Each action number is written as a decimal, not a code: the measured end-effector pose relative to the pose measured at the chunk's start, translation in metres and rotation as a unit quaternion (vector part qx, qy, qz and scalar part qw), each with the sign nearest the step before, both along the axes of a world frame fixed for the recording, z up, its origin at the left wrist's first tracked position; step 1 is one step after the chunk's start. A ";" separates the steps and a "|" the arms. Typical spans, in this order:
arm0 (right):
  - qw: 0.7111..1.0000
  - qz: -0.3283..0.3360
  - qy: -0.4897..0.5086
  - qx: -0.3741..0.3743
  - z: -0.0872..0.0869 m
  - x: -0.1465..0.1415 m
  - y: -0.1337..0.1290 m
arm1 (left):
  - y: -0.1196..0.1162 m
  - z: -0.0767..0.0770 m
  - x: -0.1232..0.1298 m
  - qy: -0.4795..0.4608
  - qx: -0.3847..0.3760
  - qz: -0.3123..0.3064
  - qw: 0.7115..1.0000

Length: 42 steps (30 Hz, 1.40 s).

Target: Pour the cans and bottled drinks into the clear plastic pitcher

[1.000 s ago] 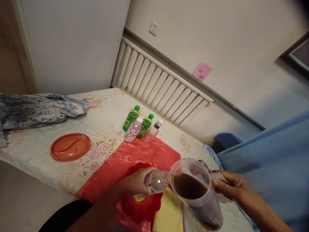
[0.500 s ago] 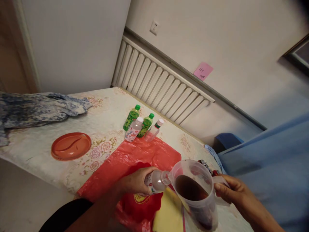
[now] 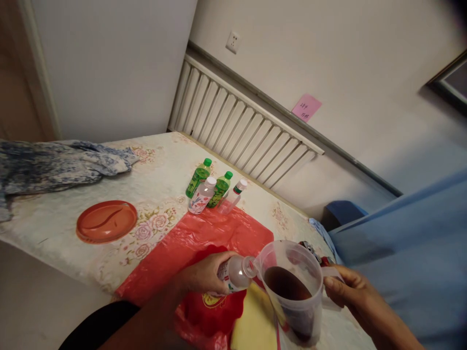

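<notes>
My left hand is wrapped around a clear plastic bottle with a printed label, holding it tilted over a red scalloped dish. The bottle's uncapped mouth meets the rim of a translucent plastic jug at its spout side. Dark brown liquid lies in the jug. My right hand grips the jug's handle from the right. Whether liquid is passing into the bottle, I cannot tell. Under the dish spreads a red plastic sheet, and a folded yellow cloth lies beside it.
Beyond the sheet stand two green-capped bottles, a white-capped labelled bottle and a clear bottle. An orange plate is on the left of the floral tablecloth. Crumpled patterned fabric lies behind it. A radiator lines the wall.
The jug and my right hand have shifted slightly left, with a small change in the jug's tilt. My left hand and the bottle stay almost in place.
</notes>
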State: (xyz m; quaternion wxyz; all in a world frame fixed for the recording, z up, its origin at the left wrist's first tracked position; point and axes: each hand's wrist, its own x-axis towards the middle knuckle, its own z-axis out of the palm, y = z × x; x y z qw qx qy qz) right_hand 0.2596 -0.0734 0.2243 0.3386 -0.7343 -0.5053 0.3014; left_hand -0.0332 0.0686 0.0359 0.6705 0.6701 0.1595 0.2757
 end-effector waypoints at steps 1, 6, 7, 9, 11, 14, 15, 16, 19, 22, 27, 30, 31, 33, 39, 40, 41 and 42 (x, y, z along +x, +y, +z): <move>1.000 0.003 0.021 -0.003 -0.002 0.002 0.000 | 0.000 0.000 0.000 -0.002 -0.009 -0.002 1.000; 0.994 -0.014 0.106 0.031 -0.003 0.007 0.005 | -0.001 0.014 -0.005 0.018 -0.034 -0.003 0.999; 0.992 -0.021 0.117 0.046 -0.003 0.008 0.008 | -0.002 0.018 -0.007 0.024 -0.036 -0.005 0.999; 0.986 -0.033 0.140 0.079 -0.001 0.009 0.013 | -0.003 0.024 -0.008 0.032 -0.040 -0.006 0.999; 0.979 -0.043 0.164 0.116 -0.003 0.012 0.021 | -0.004 0.028 -0.009 0.041 -0.044 -0.002 0.998; 0.962 -0.051 0.206 0.174 -0.011 0.017 0.037 | -0.004 0.032 -0.009 0.038 -0.052 -0.005 0.998; 0.955 -0.051 0.220 0.193 -0.015 0.019 0.044 | -0.003 0.033 -0.008 0.035 -0.051 -0.008 0.998; 0.948 -0.049 0.232 0.212 -0.019 0.020 0.052 | -0.003 0.034 -0.008 0.033 -0.051 -0.008 0.998; 0.929 -0.050 0.263 0.257 -0.032 0.020 0.079 | -0.002 0.037 -0.005 0.032 -0.053 -0.002 0.998; 0.914 -0.077 0.279 0.286 -0.048 0.017 0.108 | -0.001 0.036 -0.002 0.027 -0.061 -0.006 0.998; 0.894 -0.128 0.274 0.330 -0.085 0.010 0.152 | 0.005 0.027 0.000 0.040 -0.072 -0.002 0.997; 0.882 -0.163 0.268 0.351 -0.109 0.009 0.170 | 0.007 0.022 0.000 0.038 -0.066 -0.003 0.997; 0.880 -0.172 0.266 0.355 -0.116 0.009 0.173 | 0.007 0.021 0.000 0.038 -0.066 -0.004 0.997; 0.877 -0.186 0.260 0.359 -0.129 0.010 0.178 | 0.008 0.019 0.001 0.040 -0.071 -0.005 0.997; 0.886 -0.201 0.224 0.353 -0.152 0.018 0.172 | 0.011 0.016 0.004 0.064 -0.061 0.003 0.996; 0.891 -0.200 0.213 0.348 -0.153 0.020 0.170 | 0.012 0.015 0.004 0.072 -0.060 0.004 0.996; 0.897 -0.198 0.200 0.342 -0.154 0.022 0.167 | 0.013 0.014 0.005 0.081 -0.059 0.005 0.995; 0.904 -0.195 0.185 0.334 -0.154 0.025 0.164 | 0.013 0.014 0.006 0.087 -0.059 0.007 0.994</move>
